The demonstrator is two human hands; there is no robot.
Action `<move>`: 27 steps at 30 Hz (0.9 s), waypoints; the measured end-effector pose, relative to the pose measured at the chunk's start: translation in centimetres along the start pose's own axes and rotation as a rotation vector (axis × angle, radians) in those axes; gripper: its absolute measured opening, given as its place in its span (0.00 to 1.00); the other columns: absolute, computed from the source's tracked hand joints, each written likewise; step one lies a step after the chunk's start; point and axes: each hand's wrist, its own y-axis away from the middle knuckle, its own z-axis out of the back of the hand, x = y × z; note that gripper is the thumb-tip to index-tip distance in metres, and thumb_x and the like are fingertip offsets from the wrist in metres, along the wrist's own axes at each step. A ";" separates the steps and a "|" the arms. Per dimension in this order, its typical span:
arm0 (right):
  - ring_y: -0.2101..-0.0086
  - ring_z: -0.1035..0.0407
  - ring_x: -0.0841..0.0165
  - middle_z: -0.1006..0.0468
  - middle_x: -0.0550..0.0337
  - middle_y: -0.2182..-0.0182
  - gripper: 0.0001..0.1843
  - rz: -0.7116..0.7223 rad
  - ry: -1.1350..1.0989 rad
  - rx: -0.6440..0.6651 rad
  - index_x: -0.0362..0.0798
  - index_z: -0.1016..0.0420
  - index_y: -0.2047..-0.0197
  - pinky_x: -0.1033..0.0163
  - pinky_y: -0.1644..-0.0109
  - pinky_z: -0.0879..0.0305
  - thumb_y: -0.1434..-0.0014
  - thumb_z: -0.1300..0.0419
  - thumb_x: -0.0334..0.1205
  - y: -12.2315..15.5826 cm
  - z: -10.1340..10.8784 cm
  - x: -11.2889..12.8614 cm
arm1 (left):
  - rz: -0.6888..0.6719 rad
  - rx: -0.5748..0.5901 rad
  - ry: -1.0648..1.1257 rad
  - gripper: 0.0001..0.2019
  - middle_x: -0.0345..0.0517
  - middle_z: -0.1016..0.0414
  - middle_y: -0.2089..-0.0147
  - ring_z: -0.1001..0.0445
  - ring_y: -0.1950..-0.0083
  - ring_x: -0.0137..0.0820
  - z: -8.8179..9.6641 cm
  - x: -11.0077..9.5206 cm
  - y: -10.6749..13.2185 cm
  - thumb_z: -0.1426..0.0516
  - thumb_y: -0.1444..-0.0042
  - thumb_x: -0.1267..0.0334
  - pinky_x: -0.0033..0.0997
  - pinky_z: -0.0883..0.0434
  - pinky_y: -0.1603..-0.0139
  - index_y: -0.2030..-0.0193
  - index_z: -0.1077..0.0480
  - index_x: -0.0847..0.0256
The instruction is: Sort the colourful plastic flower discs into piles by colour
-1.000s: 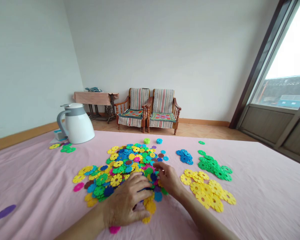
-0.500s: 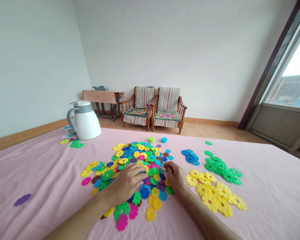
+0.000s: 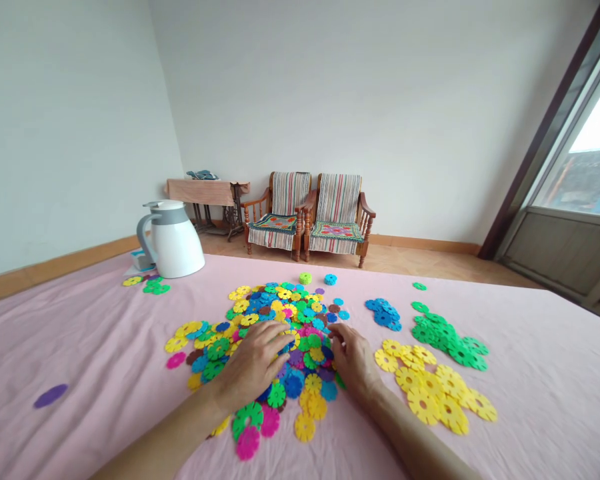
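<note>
1. Discs (image 3: pixel 307 343) in many colours: heaped and overlapping mid-way across the pink cloth (image 3: pixel 545 373).
2. Left grip (image 3: pixel 253 357): palm down over the heap, fingers loosely bent; cannot tell whether grasping a disc.
3. Right grip (image 3: pixel 354 360): at the heap's right edge, fingers curled inward; cannot tell whether pinching anything.
4. Farther right, in separate piles: yellow discs (image 3: pixel 423 405), then green discs (image 3: pixel 437 333) and blue discs (image 3: pixel 383 313) beyond.
5. Just past the heap: lime stack (image 3: pixel 305 278) beside blue stack (image 3: pixel 331 279).
6. Far left: white jug (image 3: pixel 180 247); nearer, purple disc (image 3: pixel 51 396), lying alone.
</note>
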 end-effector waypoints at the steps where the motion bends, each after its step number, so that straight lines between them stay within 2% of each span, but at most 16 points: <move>1: 0.62 0.29 0.66 0.22 0.55 0.63 0.15 -0.006 -0.001 0.002 0.46 0.28 0.58 0.65 0.59 0.35 0.44 0.53 0.33 0.0 0.0 0.0 | 0.002 -0.003 0.005 0.15 0.47 0.29 0.48 0.35 0.45 0.38 -0.1 -0.2 0.0 0.44 0.43 0.67 0.45 0.35 0.44 0.49 0.32 0.55; 5: 0.62 0.29 0.66 0.22 0.55 0.63 0.15 -0.017 0.004 0.004 0.46 0.28 0.58 0.65 0.60 0.36 0.44 0.52 0.33 0.0 0.0 0.0 | 0.050 -0.053 -0.051 0.07 0.48 0.28 0.50 0.34 0.46 0.40 0.1 0.4 -0.1 0.45 0.44 0.68 0.49 0.36 0.44 0.60 0.28 0.59; 7: 0.62 0.30 0.66 0.23 0.55 0.63 0.15 -0.014 0.009 0.005 0.46 0.28 0.58 0.65 0.59 0.36 0.44 0.52 0.33 0.0 -0.1 -0.1 | 0.093 -0.091 -0.107 0.07 0.49 0.28 0.50 0.35 0.45 0.41 0.2 1.1 -0.1 0.48 0.43 0.71 0.50 0.37 0.44 0.64 0.28 0.60; 9: 0.62 0.30 0.66 0.23 0.55 0.63 0.15 -0.011 0.013 0.005 0.46 0.28 0.58 0.65 0.59 0.36 0.44 0.52 0.33 0.0 -0.1 -0.1 | 0.120 -0.114 -0.133 0.09 0.49 0.28 0.50 0.35 0.45 0.41 0.3 1.6 -0.2 0.49 0.43 0.72 0.50 0.37 0.44 0.62 0.28 0.61; 11: 0.62 0.30 0.66 0.23 0.55 0.63 0.15 -0.008 0.020 0.008 0.46 0.28 0.58 0.65 0.59 0.36 0.44 0.52 0.33 0.0 -0.1 -0.1 | 0.112 -0.103 -0.104 0.11 0.49 0.28 0.49 0.35 0.45 0.40 0.1 1.6 -0.2 0.48 0.43 0.71 0.48 0.37 0.44 0.55 0.29 0.60; 14: 0.63 0.30 0.66 0.23 0.56 0.64 0.14 0.000 0.018 0.008 0.46 0.28 0.59 0.65 0.59 0.36 0.44 0.52 0.33 -0.1 -0.1 -0.1 | 0.059 -0.031 -0.018 0.17 0.47 0.28 0.49 0.35 0.46 0.38 -0.4 0.6 -0.5 0.45 0.43 0.68 0.46 0.37 0.43 0.46 0.34 0.57; 16: 0.63 0.30 0.66 0.23 0.55 0.64 0.14 0.001 0.014 0.012 0.46 0.28 0.59 0.65 0.59 0.36 0.44 0.52 0.33 -0.1 0.0 -0.1 | 0.053 0.008 0.018 0.20 0.47 0.28 0.49 0.34 0.46 0.39 -0.8 -0.1 -0.6 0.44 0.44 0.67 0.47 0.37 0.43 0.44 0.35 0.56; 21: 0.63 0.30 0.67 0.23 0.55 0.64 0.14 -0.004 0.012 0.022 0.47 0.28 0.59 0.65 0.59 0.36 0.44 0.52 0.33 -0.1 -0.1 0.0 | 0.086 0.001 0.087 0.19 0.47 0.26 0.53 0.32 0.50 0.38 -1.2 -0.4 -0.7 0.43 0.45 0.68 0.42 0.32 0.48 0.46 0.33 0.55; 27: 0.63 0.30 0.67 0.23 0.56 0.65 0.13 0.004 0.006 -0.006 0.47 0.28 0.60 0.65 0.59 0.36 0.43 0.52 0.33 -0.1 -0.2 -0.3 | 0.067 -0.081 0.196 0.10 0.45 0.25 0.61 0.29 0.56 0.34 -1.2 0.2 -0.4 0.48 0.41 0.69 0.38 0.30 0.53 0.56 0.27 0.58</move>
